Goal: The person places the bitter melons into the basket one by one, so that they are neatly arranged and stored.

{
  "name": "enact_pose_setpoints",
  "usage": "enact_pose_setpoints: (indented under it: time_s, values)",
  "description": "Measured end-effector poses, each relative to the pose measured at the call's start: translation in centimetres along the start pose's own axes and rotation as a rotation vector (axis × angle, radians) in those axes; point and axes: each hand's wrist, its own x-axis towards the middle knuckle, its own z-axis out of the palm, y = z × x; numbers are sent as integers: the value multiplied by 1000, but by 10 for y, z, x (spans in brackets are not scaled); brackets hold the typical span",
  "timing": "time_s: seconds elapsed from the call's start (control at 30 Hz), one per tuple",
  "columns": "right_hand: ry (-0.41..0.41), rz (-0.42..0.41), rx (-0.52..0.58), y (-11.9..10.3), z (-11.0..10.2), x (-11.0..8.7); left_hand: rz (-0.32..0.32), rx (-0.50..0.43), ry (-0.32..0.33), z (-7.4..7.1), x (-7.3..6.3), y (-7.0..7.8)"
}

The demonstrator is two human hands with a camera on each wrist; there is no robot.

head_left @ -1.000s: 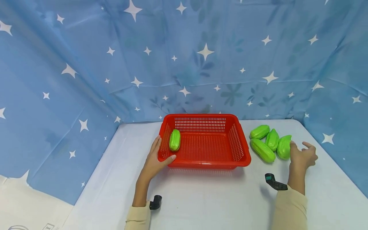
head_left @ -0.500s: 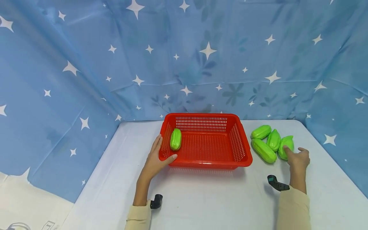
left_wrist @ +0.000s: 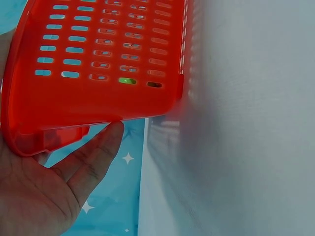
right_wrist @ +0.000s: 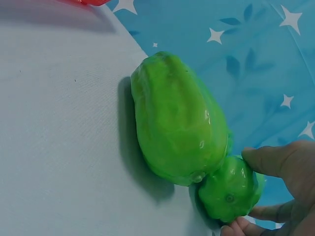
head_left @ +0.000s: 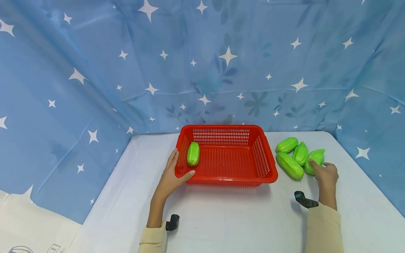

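Note:
A red basket [head_left: 224, 158] with slotted walls stands at the table's middle, holding one long green vegetable [head_left: 193, 154]. At its left front corner my left hand [head_left: 169, 179] holds the rim, thumb over the front edge and fingers along the outer left side. Over on the right, my right hand [head_left: 327, 174] grips a ribbed green vegetable [head_left: 317, 156] with a pointed tip; its exact kind is unclear. The right wrist view shows the thumb on one side of this vegetable [right_wrist: 229, 189] and the fingers on the other. A larger smooth green vegetable [right_wrist: 177, 123] lies against it.
Several other glossy green vegetables cluster beside the basket: one at the back [head_left: 287, 144], one in the middle [head_left: 300, 153] and a long one in front [head_left: 290, 166]. A blue star-patterned cloth [head_left: 227, 70] hangs behind the white table [head_left: 227, 218].
My right hand has moved left onto the rightmost vegetable and its fingers have closed around it. That vegetable's tip has shifted slightly right. My left hand stays at the basket corner.

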Motion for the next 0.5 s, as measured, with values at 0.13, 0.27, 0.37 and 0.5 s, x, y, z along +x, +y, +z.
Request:
enact_pose_setpoints:
  time_s: [0.13, 0.27, 0.37, 0.5]
  values:
    - [13, 26, 71, -1, 0, -2, 5, 0, 4, 0, 0, 0]
    - [33, 81, 215, -1, 1, -3, 5, 2, 2, 0, 0, 0]
    - [51, 109, 308, -2, 0, -4, 2, 10, -1, 0, -1, -1]
    - [68, 139, 387, -6, -1, -5, -1, 14, -1, 1, -1, -2]
